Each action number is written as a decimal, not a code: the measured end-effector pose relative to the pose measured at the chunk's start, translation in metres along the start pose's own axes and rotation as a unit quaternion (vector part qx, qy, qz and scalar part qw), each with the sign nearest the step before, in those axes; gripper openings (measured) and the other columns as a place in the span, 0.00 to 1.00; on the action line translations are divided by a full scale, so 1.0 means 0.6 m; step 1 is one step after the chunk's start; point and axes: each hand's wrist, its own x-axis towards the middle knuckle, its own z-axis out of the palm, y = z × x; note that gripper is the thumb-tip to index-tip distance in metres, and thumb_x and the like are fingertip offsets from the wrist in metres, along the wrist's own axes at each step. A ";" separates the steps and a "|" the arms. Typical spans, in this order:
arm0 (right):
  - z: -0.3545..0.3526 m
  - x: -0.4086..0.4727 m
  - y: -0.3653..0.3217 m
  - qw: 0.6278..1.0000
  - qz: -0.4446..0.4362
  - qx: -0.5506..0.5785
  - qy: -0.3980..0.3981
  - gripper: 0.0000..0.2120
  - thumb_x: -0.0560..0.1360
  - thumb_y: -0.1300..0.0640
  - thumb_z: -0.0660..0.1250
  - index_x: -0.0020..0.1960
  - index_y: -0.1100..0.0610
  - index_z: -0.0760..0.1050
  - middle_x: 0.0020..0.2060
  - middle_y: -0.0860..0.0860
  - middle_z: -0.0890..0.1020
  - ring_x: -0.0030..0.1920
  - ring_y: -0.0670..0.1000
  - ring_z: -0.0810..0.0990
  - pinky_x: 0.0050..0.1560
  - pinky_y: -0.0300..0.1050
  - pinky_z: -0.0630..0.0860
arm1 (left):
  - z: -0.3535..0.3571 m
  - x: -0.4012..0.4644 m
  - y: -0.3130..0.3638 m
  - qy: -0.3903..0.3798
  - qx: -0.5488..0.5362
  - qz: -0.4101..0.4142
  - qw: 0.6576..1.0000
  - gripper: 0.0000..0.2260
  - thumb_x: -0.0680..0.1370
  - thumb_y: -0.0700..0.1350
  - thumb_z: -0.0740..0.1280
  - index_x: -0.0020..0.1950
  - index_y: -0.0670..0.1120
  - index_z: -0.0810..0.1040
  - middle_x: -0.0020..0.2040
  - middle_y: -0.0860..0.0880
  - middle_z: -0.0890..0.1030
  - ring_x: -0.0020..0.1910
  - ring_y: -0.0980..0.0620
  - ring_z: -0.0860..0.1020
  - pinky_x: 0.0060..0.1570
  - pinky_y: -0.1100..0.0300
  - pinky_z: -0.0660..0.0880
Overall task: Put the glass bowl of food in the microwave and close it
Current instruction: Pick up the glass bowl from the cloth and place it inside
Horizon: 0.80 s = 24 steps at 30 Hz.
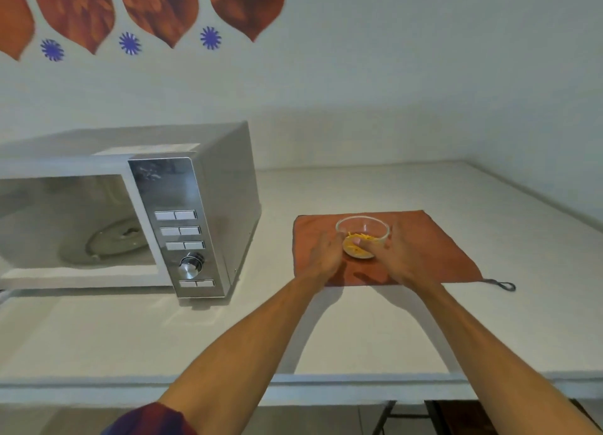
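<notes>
A small clear glass bowl [363, 229] with yellow-orange shredded food sits on an orange cloth [437, 255] right of centre on the counter. My left hand [324, 255] cups the bowl's left side and my right hand [390, 258] cups its right side, fingers wrapped against the glass. The bowl still rests on the cloth. The silver microwave [195, 206] stands at the left. Its cavity is exposed, with the glass turntable [114, 242] visible inside. The door itself is out of view to the left.
The white counter [163, 333] runs from the microwave to a wall on the right. The cloth's hanging loop [502, 285] lies on the counter at its right corner. The counter's front edge [326, 389] is near me. Dark chair frames [408, 415] show below.
</notes>
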 end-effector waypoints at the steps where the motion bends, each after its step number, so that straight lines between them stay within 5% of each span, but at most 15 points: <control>1: 0.002 0.007 0.003 1.000 0.004 0.007 -0.001 0.41 0.61 0.39 0.79 0.64 0.53 0.62 0.59 0.52 0.76 0.56 0.55 0.77 0.47 0.45 0.79 | 0.004 0.009 -0.001 -0.005 -0.007 0.000 1.000 0.21 0.80 0.56 0.53 0.68 0.49 0.72 0.67 0.46 0.76 0.58 0.49 0.74 0.61 0.55 0.70; 5: 0.004 0.031 0.019 1.000 0.011 0.016 -0.015 0.53 0.50 0.34 0.80 0.66 0.51 0.59 0.59 0.52 0.77 0.58 0.54 0.78 0.57 0.55 0.76 | 0.019 0.037 -0.003 -0.036 -0.035 -0.034 0.998 0.23 0.81 0.56 0.52 0.70 0.45 0.72 0.67 0.44 0.77 0.65 0.45 0.75 0.68 0.47 0.70; 11: 0.023 0.053 0.045 1.000 0.002 0.023 -0.007 0.52 0.51 0.43 0.84 0.67 0.51 0.60 0.48 0.41 0.79 0.42 0.36 0.78 0.33 0.27 0.73 | 0.039 0.072 -0.011 -0.036 -0.064 -0.040 0.997 0.20 0.82 0.52 0.54 0.70 0.46 0.71 0.65 0.44 0.79 0.63 0.47 0.76 0.66 0.51 0.71; 14: 0.035 0.051 0.050 0.999 -0.007 0.039 0.033 0.50 0.50 0.45 0.84 0.65 0.51 0.63 0.47 0.37 0.77 0.43 0.35 0.77 0.32 0.24 0.71 | 0.040 0.068 -0.012 -0.021 -0.082 -0.050 0.995 0.18 0.82 0.47 0.55 0.71 0.45 0.70 0.65 0.43 0.78 0.63 0.46 0.76 0.62 0.55 0.72; 17: 0.035 0.039 0.046 0.999 -0.019 0.031 0.037 0.50 0.47 0.42 0.83 0.63 0.47 0.64 0.47 0.39 0.78 0.47 0.38 0.78 0.35 0.28 0.73 | 0.033 0.050 -0.016 -0.021 -0.088 -0.049 0.995 0.18 0.81 0.47 0.55 0.71 0.46 0.69 0.64 0.42 0.79 0.62 0.46 0.77 0.62 0.53 0.73; 21: 0.042 0.006 0.027 0.999 -0.028 0.030 0.033 0.51 0.47 0.40 0.82 0.64 0.47 0.64 0.50 0.41 0.79 0.50 0.42 0.79 0.43 0.37 0.74 | 0.011 0.014 -0.015 -0.007 -0.100 -0.037 0.994 0.17 0.82 0.50 0.55 0.69 0.49 0.71 0.61 0.40 0.80 0.54 0.48 0.79 0.48 0.59 0.74; 24: 0.051 -0.029 0.001 0.997 -0.051 0.038 0.047 0.47 0.47 0.39 0.81 0.61 0.43 0.64 0.49 0.39 0.78 0.51 0.40 0.79 0.45 0.37 0.74 | -0.010 -0.021 -0.009 0.018 -0.111 -0.021 0.993 0.15 0.82 0.51 0.56 0.66 0.50 0.73 0.59 0.45 0.81 0.54 0.48 0.79 0.53 0.56 0.76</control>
